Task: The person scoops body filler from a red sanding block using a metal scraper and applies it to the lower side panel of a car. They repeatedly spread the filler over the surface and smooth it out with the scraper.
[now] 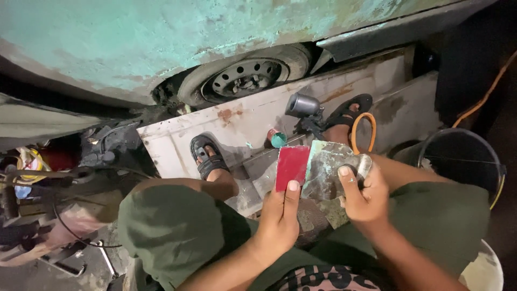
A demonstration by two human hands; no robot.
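Note:
My left hand (279,218) holds up a flat red rectangular card-like spreader (292,166), thumb pressed on its lower edge. My right hand (365,198) grips a grey, putty-smeared flat board (326,168) that sits just right of the red piece, the two edges touching. Both are held above my knees, which are in green trousers. My sandalled feet (209,156) rest on a dirty white panel (253,116) below.
A car body with worn turquoise paint (134,37) and a wheel (245,78) fill the top. A spray gun (303,108) and a small teal-topped can (278,138) lie on the panel. An orange hose (362,132) loops nearby. A black bucket (463,156) stands at right, cluttered tools at left.

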